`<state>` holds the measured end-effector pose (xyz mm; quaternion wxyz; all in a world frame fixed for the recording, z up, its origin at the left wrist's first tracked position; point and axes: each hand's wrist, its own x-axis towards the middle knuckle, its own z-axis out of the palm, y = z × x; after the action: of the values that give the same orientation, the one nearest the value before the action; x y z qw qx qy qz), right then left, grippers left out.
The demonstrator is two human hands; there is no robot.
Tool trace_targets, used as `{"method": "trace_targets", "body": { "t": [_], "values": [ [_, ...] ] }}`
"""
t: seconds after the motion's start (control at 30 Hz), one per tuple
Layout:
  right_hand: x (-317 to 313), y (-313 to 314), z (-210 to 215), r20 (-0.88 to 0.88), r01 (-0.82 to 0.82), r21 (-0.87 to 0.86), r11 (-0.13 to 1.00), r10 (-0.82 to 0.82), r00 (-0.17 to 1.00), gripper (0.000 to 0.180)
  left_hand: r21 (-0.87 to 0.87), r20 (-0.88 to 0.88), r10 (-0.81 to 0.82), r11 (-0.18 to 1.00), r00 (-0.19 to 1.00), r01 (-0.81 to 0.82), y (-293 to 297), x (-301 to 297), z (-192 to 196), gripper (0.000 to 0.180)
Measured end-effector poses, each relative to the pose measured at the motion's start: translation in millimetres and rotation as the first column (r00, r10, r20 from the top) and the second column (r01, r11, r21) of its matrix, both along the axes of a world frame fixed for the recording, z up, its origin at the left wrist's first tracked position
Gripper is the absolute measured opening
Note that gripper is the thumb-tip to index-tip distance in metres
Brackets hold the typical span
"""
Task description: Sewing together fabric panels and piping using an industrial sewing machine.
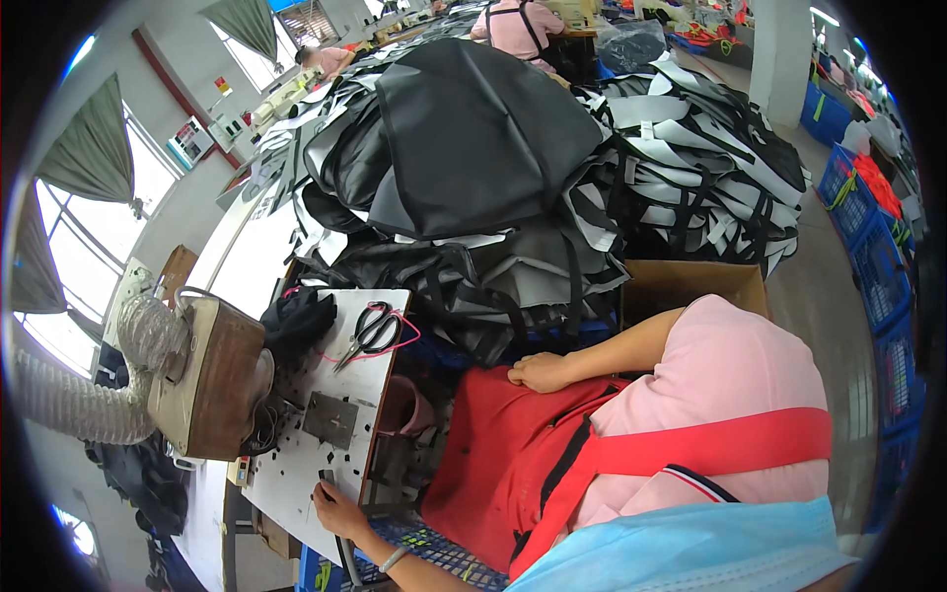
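My left hand [338, 511], with a bracelet at the wrist, is at the near edge of the white sewing table [291, 503]. Its fingers are closed on a small black piece [325, 487], too small to make out fully. Curled fingers of my right hand [541, 373] rest on the red apron [493, 434] over my lap; whatever may be under them is hidden. Black-handled scissors [369, 333] with a pink cord lie on the tabletop, beyond a square metal plate [329, 419]. Left of that plate stands a worn sewing machine head [212, 380].
A large heap of black and grey sewn pieces [483, 138] rises ahead, and another pile [691, 168] stands right of it. An open cardboard box [691, 291], a pink bin [404, 407] and a blue crate [444, 553] are close by. Black scraps dot the table. Other people sit farther off.
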<state>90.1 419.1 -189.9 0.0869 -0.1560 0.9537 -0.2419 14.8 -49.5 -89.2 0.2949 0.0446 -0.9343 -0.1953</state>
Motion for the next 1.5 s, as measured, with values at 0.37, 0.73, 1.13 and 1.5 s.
{"method": "trace_targets", "body": {
  "t": [0.37, 0.73, 1.13, 1.5],
  "values": [
    [-5, -114, 32, 0.175, -0.247, -0.593, 0.767, 0.421, 0.89, 0.064, 0.841, -0.007, -0.427, 0.487, 0.904, 0.237, 135, 54, 15, 0.024],
    [-13, -145, -6, 0.463, 0.083, -0.756, 0.649, 0.441, 0.769, 0.044, 0.49, 0.2, -0.623, 0.732, 0.757, 0.473, 162, 93, -50, 0.017],
    [-45, -87, 25, 0.794, 0.237, -0.499, 0.833, 0.33, 0.511, 0.048, 0.863, 0.329, -0.685, 0.498, 0.65, 0.088, 90, 125, -63, 0.018],
    [-50, -125, 119, -0.077, -0.649, -0.474, 0.595, 0.706, 0.704, 0.039, 0.949, 0.294, -0.79, 0.309, 0.538, -0.065, 105, 117, -17, 0.017]
  ]
}}
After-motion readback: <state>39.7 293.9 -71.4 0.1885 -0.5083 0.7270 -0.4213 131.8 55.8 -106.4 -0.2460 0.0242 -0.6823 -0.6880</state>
